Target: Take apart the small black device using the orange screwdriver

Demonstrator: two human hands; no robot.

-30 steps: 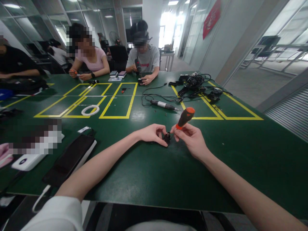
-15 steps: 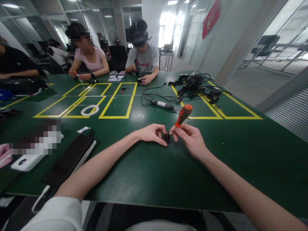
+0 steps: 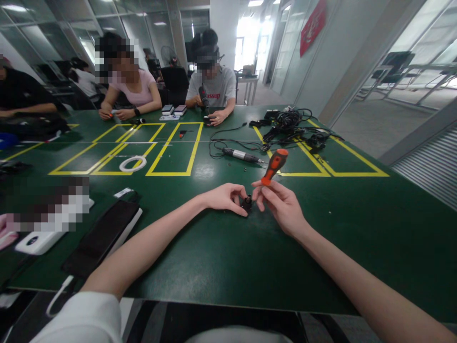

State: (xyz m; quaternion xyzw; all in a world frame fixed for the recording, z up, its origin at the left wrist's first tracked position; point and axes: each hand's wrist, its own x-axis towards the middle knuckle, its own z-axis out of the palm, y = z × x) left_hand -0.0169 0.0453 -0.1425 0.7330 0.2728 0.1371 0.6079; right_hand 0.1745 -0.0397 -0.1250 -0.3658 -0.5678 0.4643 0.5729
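One head view shows our left hand (image 3: 224, 196) holding a small dark part (image 3: 247, 203) between thumb and fingers on the green table (image 3: 203, 262), while our right hand (image 3: 285, 207), close by yet apart from it, grips an orange-and-black screwdriver (image 3: 276, 166), handle upward and tilted. Beyond both hands we see a cylindrical tool (image 3: 240, 155) and, farther right, a heap of black cables (image 3: 287, 123)

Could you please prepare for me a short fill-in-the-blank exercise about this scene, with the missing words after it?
1. The left hand holds a small dark part on the ____ table.
2. The right hand holds a ____ by its orange and black handle.
3. In the picture, the white ring lies to the ____ of the pen-shaped tool.

Missing words: green; screwdriver; left.
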